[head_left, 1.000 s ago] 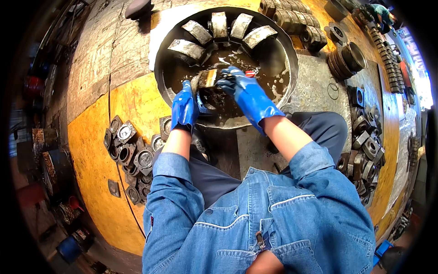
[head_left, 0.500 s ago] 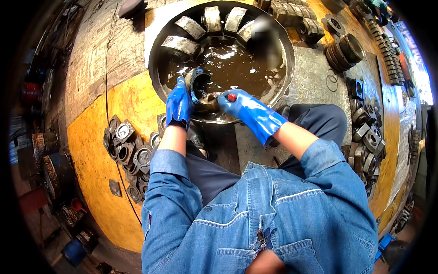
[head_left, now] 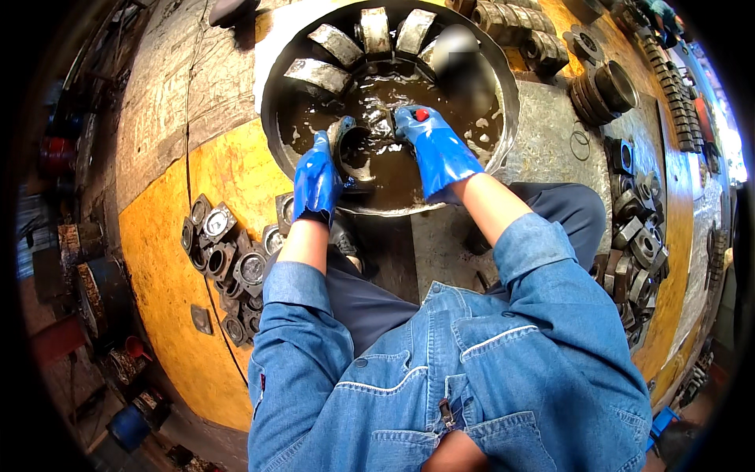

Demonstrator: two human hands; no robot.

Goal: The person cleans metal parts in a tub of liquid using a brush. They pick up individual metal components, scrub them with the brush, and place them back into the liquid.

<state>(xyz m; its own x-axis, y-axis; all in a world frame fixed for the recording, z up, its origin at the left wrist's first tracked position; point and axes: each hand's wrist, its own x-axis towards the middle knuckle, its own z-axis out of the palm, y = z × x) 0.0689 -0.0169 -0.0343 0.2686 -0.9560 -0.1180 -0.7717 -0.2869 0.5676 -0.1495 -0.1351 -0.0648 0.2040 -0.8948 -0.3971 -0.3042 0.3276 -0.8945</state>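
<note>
- Fingers of the left hand (head_left: 316,181), covered with glossy blue rubber, were closed on the left side of a dark, thick, round metal ring (head_left: 339,132); its wide hole lay just right of these fingers.
- Fingers of the right hand (head_left: 434,153), in same blue rubber, were bent around a small tool with a bright red end (head_left: 422,115). Its other end was not clear, so I could not tell whether it touched the ring.
- Below the fingers of both hands was murky brown liquid (head_left: 393,181), in a wide, round, dark metal tub (head_left: 270,110).
- Beyond the fingers, well apart from them, five curved, silver-grey metal blocks (head_left: 376,31) stood along the far wall of this tub; the rightmost was partly hidden by a pale blur.
- Left of the left fingers, outside the tub, lay a heap of dark, square metal plates with round holes (head_left: 252,267); far right of the right fingers lay a heap of grey metal pieces (head_left: 627,236).
- About progress, I judged that the handling of the ring was unfinished, because it was between the fingers and not yet put down. Which of the blocks and the heaped pieces were already done, and which were left, I could not tell.
</note>
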